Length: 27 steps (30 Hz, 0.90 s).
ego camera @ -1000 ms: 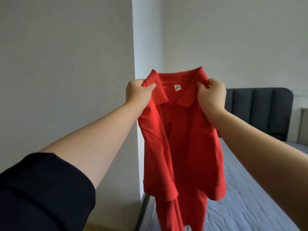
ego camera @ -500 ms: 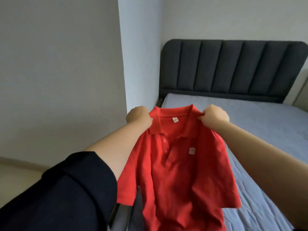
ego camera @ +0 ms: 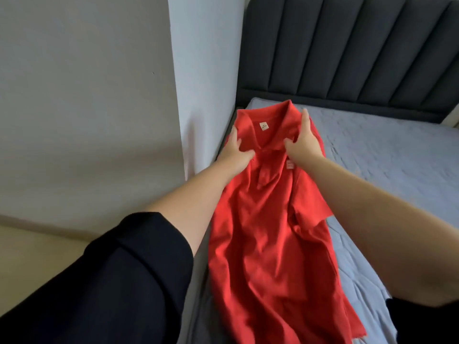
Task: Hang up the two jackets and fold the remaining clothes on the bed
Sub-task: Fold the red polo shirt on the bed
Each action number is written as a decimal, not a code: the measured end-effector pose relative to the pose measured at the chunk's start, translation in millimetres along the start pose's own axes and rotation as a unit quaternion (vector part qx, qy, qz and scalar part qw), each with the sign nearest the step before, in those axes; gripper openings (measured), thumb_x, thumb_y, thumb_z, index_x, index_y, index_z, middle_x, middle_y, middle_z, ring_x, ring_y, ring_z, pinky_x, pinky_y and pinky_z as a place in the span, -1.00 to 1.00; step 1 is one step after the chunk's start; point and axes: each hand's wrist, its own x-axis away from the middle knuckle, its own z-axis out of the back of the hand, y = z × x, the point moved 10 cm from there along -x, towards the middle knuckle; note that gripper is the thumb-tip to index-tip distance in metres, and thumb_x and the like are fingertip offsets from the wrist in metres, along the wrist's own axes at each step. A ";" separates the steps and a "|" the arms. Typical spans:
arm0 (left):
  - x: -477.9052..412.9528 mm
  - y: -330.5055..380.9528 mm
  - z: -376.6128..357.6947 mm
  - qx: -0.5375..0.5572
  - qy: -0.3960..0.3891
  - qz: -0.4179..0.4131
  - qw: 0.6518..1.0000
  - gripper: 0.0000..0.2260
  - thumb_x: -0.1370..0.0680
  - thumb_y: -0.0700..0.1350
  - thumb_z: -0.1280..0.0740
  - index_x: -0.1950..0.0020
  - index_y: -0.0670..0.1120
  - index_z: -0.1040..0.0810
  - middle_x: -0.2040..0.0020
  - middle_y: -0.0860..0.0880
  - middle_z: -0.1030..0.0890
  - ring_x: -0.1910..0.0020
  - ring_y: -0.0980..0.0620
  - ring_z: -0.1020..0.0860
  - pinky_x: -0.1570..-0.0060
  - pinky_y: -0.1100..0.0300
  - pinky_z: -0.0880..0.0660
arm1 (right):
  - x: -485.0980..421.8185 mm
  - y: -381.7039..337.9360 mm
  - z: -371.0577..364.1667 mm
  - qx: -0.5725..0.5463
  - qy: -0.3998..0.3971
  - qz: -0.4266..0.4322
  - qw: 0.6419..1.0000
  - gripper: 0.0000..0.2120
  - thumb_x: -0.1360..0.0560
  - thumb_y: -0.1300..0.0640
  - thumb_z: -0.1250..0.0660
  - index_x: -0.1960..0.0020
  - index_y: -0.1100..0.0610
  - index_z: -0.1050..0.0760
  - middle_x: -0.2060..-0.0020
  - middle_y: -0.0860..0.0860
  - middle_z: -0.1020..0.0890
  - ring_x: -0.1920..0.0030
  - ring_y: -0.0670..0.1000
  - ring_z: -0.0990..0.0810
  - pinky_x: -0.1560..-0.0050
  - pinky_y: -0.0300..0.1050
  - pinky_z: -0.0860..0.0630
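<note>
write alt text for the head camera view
Two hands, left hand and right hand, press flat on the collar of a red polo shirt lying front-up along the left edge of a grey-blue mattress, below a dark padded headboard.

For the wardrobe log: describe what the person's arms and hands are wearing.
Both forearms are bare. A loose black sleeve is pushed up past the left elbow; a black cuff edge shows at the right. Left hand and right hand show no gloves, rings or watch.

red polo shirt (ego camera: 268, 232): hem cut off by near edge | headboard (ego camera: 360, 53): top and right cropped | collar label (ego camera: 264, 126): print too small to read
</note>
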 end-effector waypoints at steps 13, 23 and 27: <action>149.5 -250.6 -41.9 -0.437 -0.127 0.081 0.887 -0.45 -0.55 -0.12 -0.25 -0.51 -0.01 -0.18 -0.56 -0.06 0.00 -0.53 0.01 0.04 -0.47 0.10 0.03 | 252.0 188.5 -185.7 0.230 -0.345 -0.109 0.904 -0.40 -0.60 -0.03 -0.10 -0.55 0.03 0.08 -0.54 0.04 0.08 -0.53 0.02 0.11 -0.45 0.20 0.06; 195.3 -206.1 -71.2 -0.574 -0.171 -0.148 0.787 -0.69 -0.56 0.07 -0.19 -0.17 -0.09 -0.50 -0.20 -0.08 -0.45 -0.26 -0.09 -0.34 -0.19 0.04 -0.26 | 293.6 179.6 -159.1 0.224 -0.322 -0.054 0.918 -0.47 -0.61 0.11 -0.08 -0.54 0.13 0.00 -0.54 0.09 0.01 -0.53 0.02 0.04 -0.47 -0.04 0.07; 239.2 -204.7 -122.4 -0.545 -0.267 -0.170 0.776 -0.51 -0.47 0.25 -0.22 -0.18 -0.11 -0.46 -0.15 -0.10 -0.45 -0.18 -0.12 -0.38 -0.10 0.00 -0.32 | 301.3 163.5 -116.6 0.221 -0.218 0.009 0.950 -0.61 -0.55 0.18 -0.22 -0.38 0.18 -0.39 -0.46 0.15 -0.27 -0.48 0.09 -0.18 -0.47 0.04 -0.05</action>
